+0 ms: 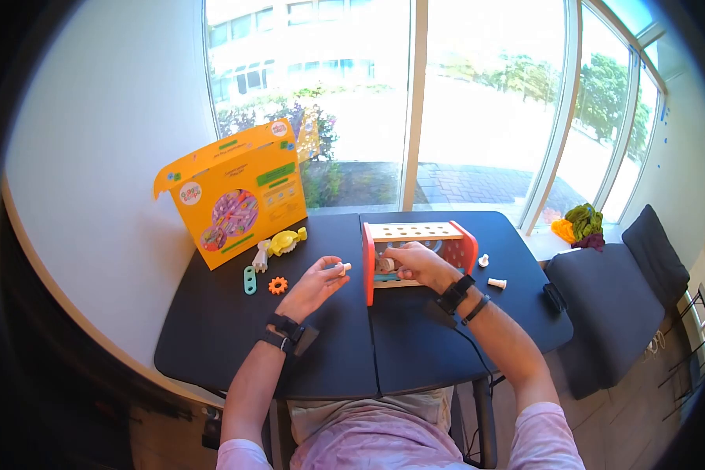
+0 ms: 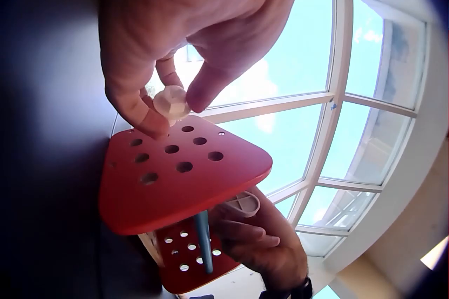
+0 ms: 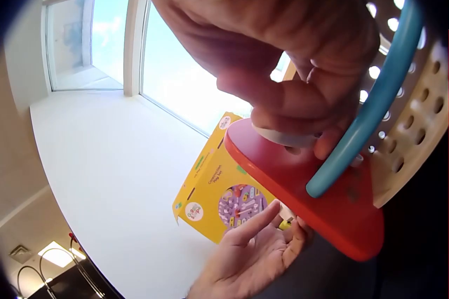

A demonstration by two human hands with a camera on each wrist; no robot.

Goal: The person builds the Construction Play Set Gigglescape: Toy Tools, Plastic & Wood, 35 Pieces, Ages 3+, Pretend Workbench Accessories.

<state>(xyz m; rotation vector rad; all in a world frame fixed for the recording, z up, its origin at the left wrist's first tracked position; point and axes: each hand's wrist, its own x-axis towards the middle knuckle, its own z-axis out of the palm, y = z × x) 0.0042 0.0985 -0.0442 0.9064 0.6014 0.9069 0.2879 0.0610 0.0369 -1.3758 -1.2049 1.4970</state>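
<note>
A toy workbench with red end panels (image 1: 369,270) and a perforated cream top board (image 1: 415,231) stands on the dark table. To its left my left hand (image 1: 313,283) pinches a cream toy bolt (image 2: 172,101) between thumb and fingers, close to the outer face of the left red panel (image 2: 182,173). My right hand (image 1: 421,265) reaches under the top board and grips a small pale piece (image 3: 284,136) against the inner side of that panel; its fingers hide much of the piece. A blue rod (image 3: 372,113) runs beside the right fingers.
Two more cream bolts (image 1: 483,260) lie right of the workbench. Leftward are an orange gear (image 1: 278,286), a teal strip with holes (image 1: 250,280), a yellow toy piece (image 1: 286,241) and a pale piece (image 1: 261,257). A yellow box (image 1: 243,196) stands behind them by the window.
</note>
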